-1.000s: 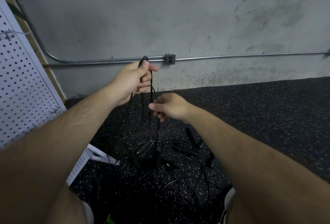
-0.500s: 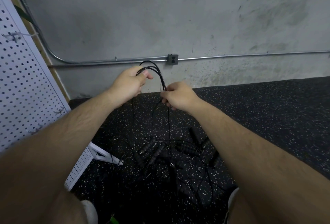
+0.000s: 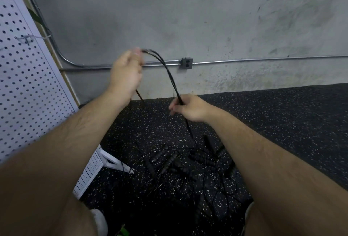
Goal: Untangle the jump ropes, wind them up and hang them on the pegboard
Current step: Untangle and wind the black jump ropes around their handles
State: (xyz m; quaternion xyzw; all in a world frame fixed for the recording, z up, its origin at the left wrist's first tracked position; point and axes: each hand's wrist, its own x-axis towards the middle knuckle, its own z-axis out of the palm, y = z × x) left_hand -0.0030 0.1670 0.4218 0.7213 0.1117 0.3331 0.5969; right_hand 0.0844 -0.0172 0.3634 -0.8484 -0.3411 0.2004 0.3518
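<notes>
I have a run of black cord (image 3: 168, 70) lifted off the heap so I can see which rope it belongs to and draw it free of the others. My left hand (image 3: 126, 74) is up high in front of the wall (image 3: 188, 19) and pinches the top of the run between thumb and fingertips. The hand is blurred, so I cannot tell exactly how each finger lies.

From there at least two strands arch over side by side and drop to my right hand (image 3: 190, 108), which is lower and nearer the floor (image 3: 282, 119). Its fingers are curled round the strands, loosely by the look of it. I judge that lets the cord slide through while the high hand takes up the slack. Another strand hangs below my left wrist, toward the floor.

Below my right hand the cord runs down into the jump ropes (image 3: 186, 166), which lie in a tangled heap on the speckled floor just in front of me, with ribbed black handles (image 3: 160, 154) crossing thin loops. None is wound yet.

The pegboard (image 3: 22, 85) stands close at my left on its white foot (image 3: 114, 162), and the hook (image 3: 26, 39) on it has no rope. I reckon the untangling has barely begun.
</notes>
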